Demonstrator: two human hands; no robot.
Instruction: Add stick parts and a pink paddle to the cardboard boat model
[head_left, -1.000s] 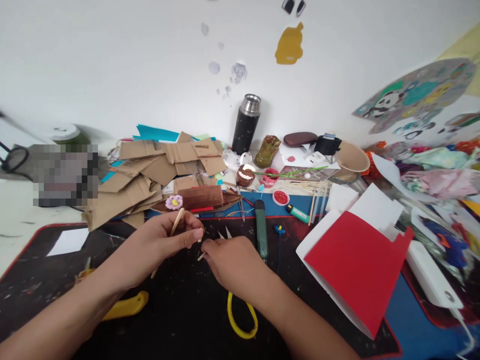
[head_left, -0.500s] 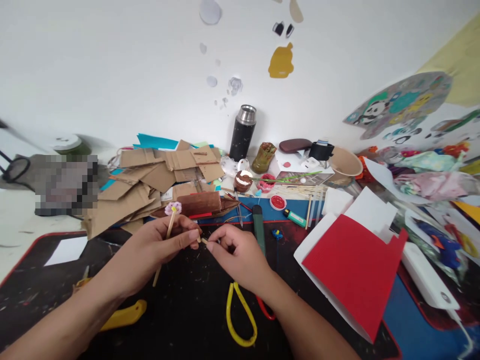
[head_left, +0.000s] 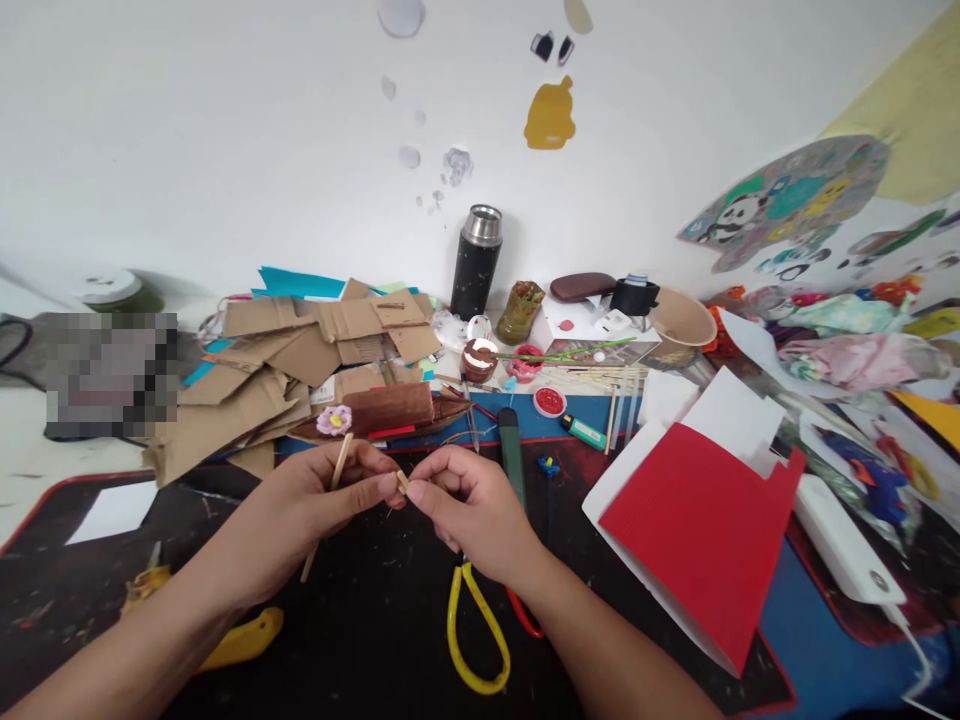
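Observation:
My left hand [head_left: 322, 495] is closed around a thin wooden stick [head_left: 342, 462], which slants through the fingers and comes out below the palm. Its thumb and forefinger also pinch at a short piece of wood [head_left: 403, 482]. From the other side, my right hand [head_left: 469, 505] grips that same small piece between thumb and fingertips, so both hands nearly meet. Just behind the left hand are a pink flower [head_left: 334, 420] with a yellow centre and a brown roll-shaped piece [head_left: 390, 408]. Yellow-handled scissors [head_left: 478, 640] lie under the right hand, their blades mostly hidden.
Cardboard scraps [head_left: 277, 350] are heaped at the back left. A black flask [head_left: 477, 265] stands by the wall. A green cutter [head_left: 511, 450], a glue-like green tube [head_left: 585, 432] and a red folded sheet [head_left: 697, 530] lie to the right. A yellow-handled tool [head_left: 244, 640] is beside my left forearm.
The view has shifted slightly. My hands have drawn closer together at the short wooden piece, and the stick's top now sits below the pink flower instead of overlapping it.

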